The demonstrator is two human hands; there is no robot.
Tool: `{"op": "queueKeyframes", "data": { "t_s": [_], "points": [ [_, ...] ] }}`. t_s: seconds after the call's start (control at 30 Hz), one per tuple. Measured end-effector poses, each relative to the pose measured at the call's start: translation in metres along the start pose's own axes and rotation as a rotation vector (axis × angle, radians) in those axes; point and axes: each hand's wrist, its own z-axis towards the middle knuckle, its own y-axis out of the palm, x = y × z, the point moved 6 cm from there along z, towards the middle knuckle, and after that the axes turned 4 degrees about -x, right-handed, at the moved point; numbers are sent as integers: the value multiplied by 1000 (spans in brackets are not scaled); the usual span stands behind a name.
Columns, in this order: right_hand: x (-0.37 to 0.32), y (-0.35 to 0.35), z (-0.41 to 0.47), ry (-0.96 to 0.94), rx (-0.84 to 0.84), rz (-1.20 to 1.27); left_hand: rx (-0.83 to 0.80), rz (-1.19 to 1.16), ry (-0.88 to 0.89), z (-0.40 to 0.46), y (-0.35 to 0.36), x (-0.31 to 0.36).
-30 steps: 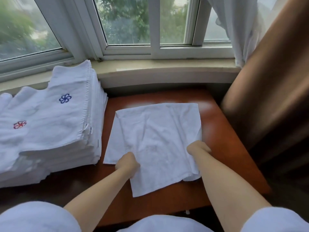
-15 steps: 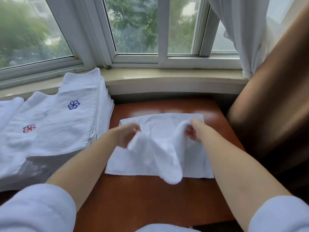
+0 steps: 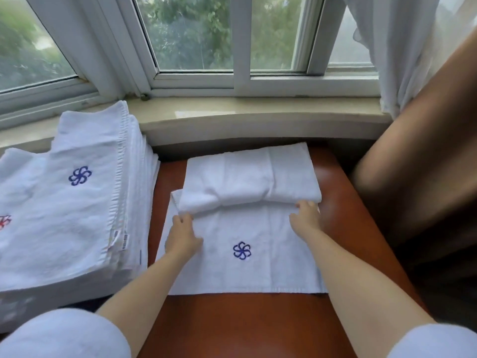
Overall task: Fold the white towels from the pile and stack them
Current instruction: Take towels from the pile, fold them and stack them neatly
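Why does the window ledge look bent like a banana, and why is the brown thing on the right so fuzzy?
In the head view, the wide-angle lens bows the window ledge, which is probably straight; the brown curtain sits close to the camera at the picture's edge, so it smears; soft daylight from the window leaves a pale shine on the table; the towel and its blue logo stay sharp.

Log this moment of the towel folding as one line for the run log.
stage: folding | towel: flat on table, far part folded over | left hand: on fold edge | right hand: on fold edge | pile: at left
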Motion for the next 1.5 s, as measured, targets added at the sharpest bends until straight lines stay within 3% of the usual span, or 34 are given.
{"op": "queueKeyframes", "data": {
  "t_s": [0.1, 0.17, 0.27, 0.4, 0.43, 0.5, 0.6, 0.63, 0.7, 0.8, 0.9, 0.97, 1.13, 1.3, 1.4, 1.5],
  "points": [
    [-14, 19, -16, -245, -183, -230, 110, 190, 269, -12, 8, 6],
    [-22, 24, -27, -296, -255, -326, 20, 312, 361, -20, 15, 7],
    [-18, 21, -34, -192, -298, -361, -135, 302, 258, -32, 19, 3],
    [-4, 21, -39, -35, -275, -429, -616, 40, 68, -48, 25, 0],
    [0, 18, -38, 36, -221, -416, -665, -51, 34, -46, 19, 2],
    [9, 9, -34, 181, -61, -316, -544, -228, -37, -34, 3, 1],
    [22, -3, -33, 352, 164, -14, -70, -266, -112, -14, -23, -12],
    [27, -5, -31, 405, 189, 79, 7, -248, -140, -12, -26, -16],
    [33, -4, -25, 477, 186, 250, 8, -370, -249, -7, -22, -21],
    [36, -5, -12, 483, 125, 449, -142, -835, -471, 0, -9, -22],
    [42, -6, -5, 445, 133, 661, -198, -854, -550, 4, -10, -20],
    [40, -12, -3, 385, 169, 667, -213, -834, -554, 8, -14, -12],
    [13, -48, -9, 234, 288, 596, -159, -986, -507, 12, -44, 14],
    [-25, -107, -33, 120, 538, 490, -1, -1226, -258, 10, -102, 44],
    [-43, -139, -47, 90, 616, 535, 112, -1402, -176, -4, -138, 57],
    [-62, -172, -60, 59, 692, 604, 141, -1378, -136, -18, -166, 63]
  ]
}}
